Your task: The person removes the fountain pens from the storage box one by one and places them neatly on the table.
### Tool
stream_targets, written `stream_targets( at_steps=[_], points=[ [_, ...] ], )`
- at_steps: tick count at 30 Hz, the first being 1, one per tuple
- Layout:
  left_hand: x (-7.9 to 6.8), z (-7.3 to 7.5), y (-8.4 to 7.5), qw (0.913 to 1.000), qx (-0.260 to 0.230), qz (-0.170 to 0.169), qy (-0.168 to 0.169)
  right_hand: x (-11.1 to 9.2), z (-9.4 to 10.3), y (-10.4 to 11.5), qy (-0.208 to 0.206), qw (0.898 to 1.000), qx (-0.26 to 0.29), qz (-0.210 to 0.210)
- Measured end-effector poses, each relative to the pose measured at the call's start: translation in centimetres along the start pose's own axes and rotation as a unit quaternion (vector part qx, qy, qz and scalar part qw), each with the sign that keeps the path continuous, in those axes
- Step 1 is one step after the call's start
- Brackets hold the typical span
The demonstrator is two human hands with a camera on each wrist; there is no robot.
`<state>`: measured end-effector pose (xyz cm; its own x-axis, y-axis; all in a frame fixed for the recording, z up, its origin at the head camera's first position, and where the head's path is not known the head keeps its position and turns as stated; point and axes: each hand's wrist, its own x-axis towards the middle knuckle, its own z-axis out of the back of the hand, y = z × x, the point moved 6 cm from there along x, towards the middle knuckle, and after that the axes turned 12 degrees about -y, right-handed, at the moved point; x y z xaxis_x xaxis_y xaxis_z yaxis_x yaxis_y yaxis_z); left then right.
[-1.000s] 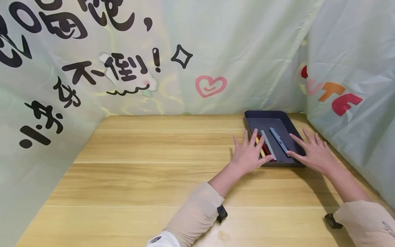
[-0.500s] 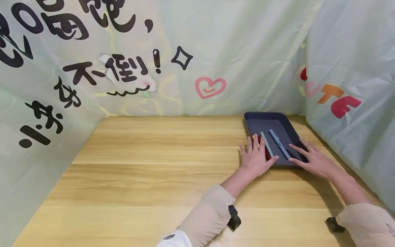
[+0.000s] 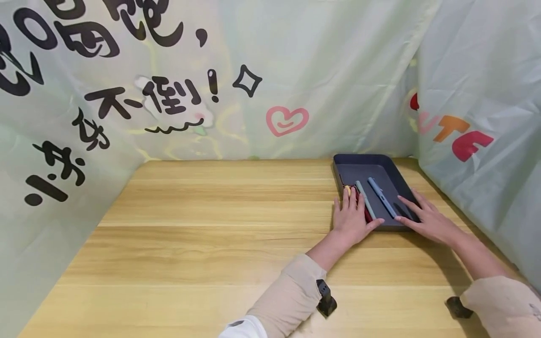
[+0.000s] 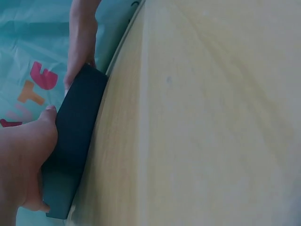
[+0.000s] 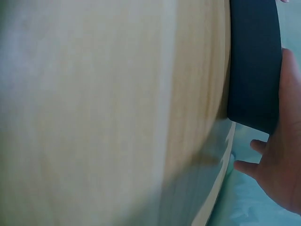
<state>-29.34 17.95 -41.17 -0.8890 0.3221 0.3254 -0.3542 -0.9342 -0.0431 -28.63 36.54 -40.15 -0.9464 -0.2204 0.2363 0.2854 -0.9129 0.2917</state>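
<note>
A dark blue tray point(image 3: 365, 170) lies at the right rear of the table. Inside it rest a blue pen point(image 3: 382, 197), a grey-green pen point(image 3: 366, 200) and a dark red pen point(image 3: 367, 215). Something yellow point(image 3: 348, 189) peeks out past the left fingertips. My left hand point(image 3: 351, 224) spans the tray's front left corner, fingers straight along the left wall, thumb over the front rim. At the front right corner is my right hand point(image 3: 435, 223), thumb and index finger reaching over the rim. The left wrist view shows the left hand point(image 4: 26, 150) against the tray's side.
The wooden table point(image 3: 203, 220) ends at a printed cloth point(image 3: 338, 94) behind. On the right, another cloth point(image 3: 477, 84) hangs close beside the tray and right arm. Each sleeve point(image 3: 291, 291) has a small black camera point(image 3: 327, 300) strapped to it.
My left hand has moved right and slightly down to the tray's front left corner. My right hand has come slightly down at its side. The tray and pens look almost unmoved.
</note>
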Motion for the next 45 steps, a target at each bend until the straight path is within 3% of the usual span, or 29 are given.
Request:
stream_targets(
  at_steps=[14,38,45],
  points=[
    [-0.3,0.0,1.5,0.9993,-0.012,0.017,0.031,0.3,-0.1,1.6,0.011,1.0,0.002,0.003],
    [-1.9,0.9,4.7,0.9985,-0.05,0.006,0.018,0.1,-1.3,4.9,0.006,0.999,0.041,-0.007],
    [-2.5,1.3,5.6,0.9978,-0.059,0.001,0.029,0.1,-1.6,5.8,0.01,0.999,0.049,0.001]
  ],
)
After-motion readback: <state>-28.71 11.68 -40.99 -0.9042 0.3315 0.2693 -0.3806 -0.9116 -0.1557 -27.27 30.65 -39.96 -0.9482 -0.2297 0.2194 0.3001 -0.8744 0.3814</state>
